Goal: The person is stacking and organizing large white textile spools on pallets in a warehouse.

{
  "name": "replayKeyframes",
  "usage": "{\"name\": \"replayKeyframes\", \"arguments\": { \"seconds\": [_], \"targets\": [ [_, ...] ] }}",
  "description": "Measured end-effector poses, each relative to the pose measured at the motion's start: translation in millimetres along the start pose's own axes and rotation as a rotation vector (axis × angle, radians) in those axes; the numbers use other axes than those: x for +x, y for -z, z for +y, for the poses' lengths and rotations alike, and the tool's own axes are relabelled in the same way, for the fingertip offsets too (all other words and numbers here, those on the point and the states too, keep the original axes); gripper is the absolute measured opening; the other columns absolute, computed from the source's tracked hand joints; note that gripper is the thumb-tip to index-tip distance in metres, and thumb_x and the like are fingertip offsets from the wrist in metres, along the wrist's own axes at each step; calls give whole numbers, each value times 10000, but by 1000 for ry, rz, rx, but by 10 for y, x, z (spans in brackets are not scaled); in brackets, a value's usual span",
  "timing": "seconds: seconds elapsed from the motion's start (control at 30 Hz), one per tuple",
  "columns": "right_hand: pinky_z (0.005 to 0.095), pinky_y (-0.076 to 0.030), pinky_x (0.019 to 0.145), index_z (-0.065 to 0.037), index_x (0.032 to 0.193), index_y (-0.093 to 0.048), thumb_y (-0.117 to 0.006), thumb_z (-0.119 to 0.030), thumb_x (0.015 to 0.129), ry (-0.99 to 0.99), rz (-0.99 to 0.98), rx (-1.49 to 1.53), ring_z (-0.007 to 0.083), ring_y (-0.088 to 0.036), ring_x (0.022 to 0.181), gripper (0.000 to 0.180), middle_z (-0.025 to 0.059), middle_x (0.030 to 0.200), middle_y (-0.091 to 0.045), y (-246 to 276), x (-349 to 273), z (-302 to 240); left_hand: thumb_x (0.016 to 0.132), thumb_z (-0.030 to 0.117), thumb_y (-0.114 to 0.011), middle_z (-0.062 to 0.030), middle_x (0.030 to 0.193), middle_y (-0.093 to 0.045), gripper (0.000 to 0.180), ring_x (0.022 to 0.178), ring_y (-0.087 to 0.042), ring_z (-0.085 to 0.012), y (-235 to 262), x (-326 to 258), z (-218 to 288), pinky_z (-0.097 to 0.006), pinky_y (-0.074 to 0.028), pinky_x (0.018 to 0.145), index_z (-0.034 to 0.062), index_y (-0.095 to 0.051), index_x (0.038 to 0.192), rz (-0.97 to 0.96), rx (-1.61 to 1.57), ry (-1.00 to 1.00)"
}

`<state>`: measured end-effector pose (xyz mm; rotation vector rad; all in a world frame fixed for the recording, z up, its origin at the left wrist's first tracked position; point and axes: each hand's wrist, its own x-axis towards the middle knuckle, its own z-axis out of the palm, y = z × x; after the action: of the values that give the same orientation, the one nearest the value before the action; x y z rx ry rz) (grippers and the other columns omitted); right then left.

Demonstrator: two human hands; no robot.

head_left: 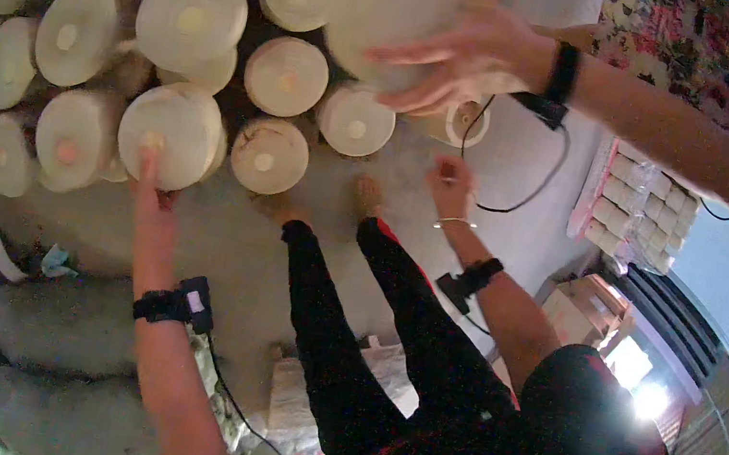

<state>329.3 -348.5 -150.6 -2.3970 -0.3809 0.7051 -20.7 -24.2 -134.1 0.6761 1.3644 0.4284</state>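
1. Nearest the camera sits the person's own body: black trousers with red trim [386,329] run from the lower middle up toward two bare feet [368,197] on the pale floor [225,242].
2. The left hand [152,190] comes up from the lower edge with a black wrist strap [172,304] on the forearm. Its fingers stretch out straight and loose, gripping nothing; the fingertips press the flat face of a pale round spool [171,133] at the lower edge of the stack.
3. The right hand [451,179] reaches forward past the right knee, with a black strap and a thin bangle at the wrist. It is loosely curled near a black cable [527,193] on the floor; whether it pinches anything cannot be told.
4. Left of the legs lie grey stuffed sacks [56,319].
5. Farther out, the stack of pale round spools [197,18] fills the upper left, their flat ends facing the camera, packed touching one another.
6. Above the right hand, another person's hand [458,54], coming from the upper right with a black band at the wrist, lies spread on a large spool [381,21] at the stack's right side.
7. Far right stands a tray of small pale blocks [637,202], and below it a cardboard box [589,306].
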Motion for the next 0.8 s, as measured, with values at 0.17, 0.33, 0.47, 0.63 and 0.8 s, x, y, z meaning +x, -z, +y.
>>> {"name": "replayKeyframes", "arguments": {
  "seconds": [0.17,0.33,0.47,0.63,0.8],
  "targets": [
    [375,-456,1035,-46,1404,-458,-783,-164,778,118,-420,-6,230,-527,1273,715,95,1384,-543,81,414,275,918,542,-613,-146,1514,-386,826,1348,-426,-348,201,-84,-301,-501,-435,1053,114,-261,1531,166,-239,-6],
    [539,-235,1168,-181,1578,-137,-869,-359,652,519,-250,-471,421,-193,1466,1194,208,1590,-210,22,1349,50,967,486,-551,-150,1498,-419,722,1256,-535,-310,118,-955,-1079,-448,-477,983,144,-281,1543,120,3,79],
    [585,-276,1145,-234,1581,-39,-943,-423,506,367,-237,-1334,445,-245,1440,1417,217,1596,-198,-7,1371,-240,973,465,-548,-153,1443,-488,686,1232,-558,-260,39,-1376,-1623,-422,-496,963,134,-318,1528,50,73,151],
    [609,-319,1091,-244,1580,-63,-940,-360,498,302,-379,-1189,441,-341,1374,1397,210,1513,-329,318,1371,-375,995,397,-547,-136,1383,-540,587,1216,-558,-330,-670,-1679,-1715,-465,-524,951,110,-403,1486,-108,-5,267],
    [537,-301,1119,-173,1568,-124,-931,-322,502,588,-528,-1095,417,-386,1328,1345,207,1444,-393,557,975,-778,991,491,-519,-136,1430,-494,678,1239,-544,-297,-953,-1833,-1488,-430,-524,944,114,-327,1521,-243,-115,348]
  ]
}}
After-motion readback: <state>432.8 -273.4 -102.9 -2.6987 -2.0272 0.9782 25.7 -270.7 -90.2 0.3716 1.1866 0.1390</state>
